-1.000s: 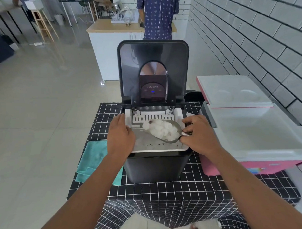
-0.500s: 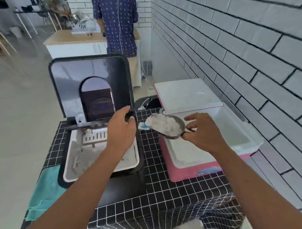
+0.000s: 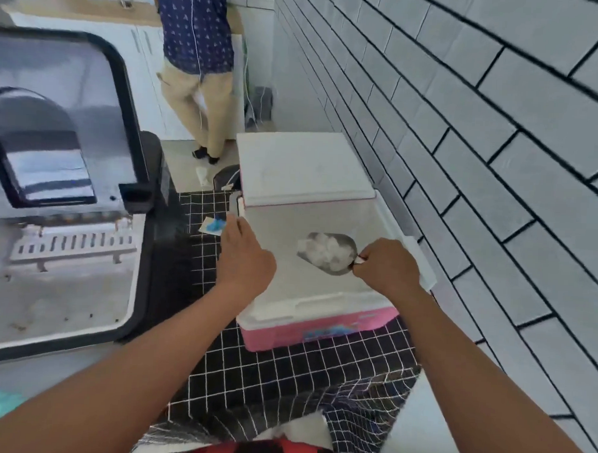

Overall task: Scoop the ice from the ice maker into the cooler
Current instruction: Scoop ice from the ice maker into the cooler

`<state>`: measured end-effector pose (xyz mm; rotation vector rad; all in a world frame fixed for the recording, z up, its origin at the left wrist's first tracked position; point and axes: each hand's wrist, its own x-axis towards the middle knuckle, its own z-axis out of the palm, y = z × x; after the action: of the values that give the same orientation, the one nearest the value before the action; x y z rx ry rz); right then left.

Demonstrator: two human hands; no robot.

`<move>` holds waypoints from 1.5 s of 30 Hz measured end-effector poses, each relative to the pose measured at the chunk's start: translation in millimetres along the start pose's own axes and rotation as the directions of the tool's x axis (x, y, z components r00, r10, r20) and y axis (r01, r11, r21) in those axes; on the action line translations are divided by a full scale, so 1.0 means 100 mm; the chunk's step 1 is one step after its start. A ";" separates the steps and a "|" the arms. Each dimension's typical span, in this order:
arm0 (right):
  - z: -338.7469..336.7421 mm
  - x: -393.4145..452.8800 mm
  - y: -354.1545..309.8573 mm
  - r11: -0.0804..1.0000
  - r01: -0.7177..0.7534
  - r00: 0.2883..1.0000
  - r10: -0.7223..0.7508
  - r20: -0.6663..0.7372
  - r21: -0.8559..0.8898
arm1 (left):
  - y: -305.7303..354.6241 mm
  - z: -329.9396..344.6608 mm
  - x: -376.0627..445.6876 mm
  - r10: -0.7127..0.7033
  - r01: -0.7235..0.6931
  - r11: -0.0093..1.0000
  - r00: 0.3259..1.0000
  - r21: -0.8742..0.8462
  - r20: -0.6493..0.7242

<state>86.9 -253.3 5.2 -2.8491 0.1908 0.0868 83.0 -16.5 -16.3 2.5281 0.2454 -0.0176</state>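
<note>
1. Bench point(image 3: 286, 368), black grid cloth. Ice maker point(image 3: 63, 252) on the left, lid up; cooler point(image 3: 321, 325) on the right against the tiled wall, lid point(image 3: 303, 165) tipped back.
2. Ice maker basket sits off to the left now. A second ago the scoop was down inside it; the view has swung right to the cooler.
3. Cooler: pink body, white lining. No ice visible on the floor of it, though blur makes this uncertain.
4. Left hand point(image 3: 244, 258) has left the ice maker and rests at the cooler's near left rim, fingers loosely spread, holding nothing.
5. Right hand point(image 3: 387, 268) closed tight round the handle of the metal scoop point(image 3: 327, 252), fingers curled fully.
6. Scoop has travelled from half a second ago at the cooler's edge to well over the open box. Ice point(image 3: 324, 249) heaped in the bowl, none spilled.
7. Judgement: carry is done; tipping the scoop is what remains of this load.
</note>
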 end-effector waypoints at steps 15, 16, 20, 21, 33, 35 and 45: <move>0.47 0.28 0.15 0.998 0.060 0.998 -0.059 0.028 -0.021 | 0.01 0.10 -0.02 0.037 -0.021 0.992 0.992 0.127 -0.122; 0.47 0.28 0.15 0.998 0.060 0.998 -0.060 0.021 -0.005 | 0.01 0.10 -0.02 0.031 -0.016 0.992 0.992 0.124 -0.124; 0.49 0.27 0.16 0.997 0.049 0.999 -0.050 0.009 0.063 | 0.00 0.09 -0.02 -0.003 0.017 0.994 0.993 0.112 -0.120; 0.50 0.28 0.17 0.997 0.046 0.999 -0.047 0.012 0.069 | 0.00 0.09 -0.02 -0.001 0.014 0.993 0.994 0.116 -0.113; 0.48 0.28 0.19 0.990 0.096 0.995 -0.097 0.007 0.101 | 0.00 0.06 -0.03 -0.030 0.033 0.999 0.990 0.021 -0.138; 0.45 0.27 0.16 0.981 0.130 0.991 -0.127 -0.032 0.141 | 0.00 0.04 -0.03 -0.026 0.025 1.000 0.990 -0.004 -0.140; 0.05 0.04 -0.55 0.866 0.318 0.948 -0.292 -0.126 0.386 | -0.55 -0.84 -0.22 0.151 -0.253 0.934 0.920 -0.253 -0.363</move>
<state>98.2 -199.7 15.1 -2.4323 -0.2112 -0.0996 47.6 71.8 23.9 2.2300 0.1048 0.5052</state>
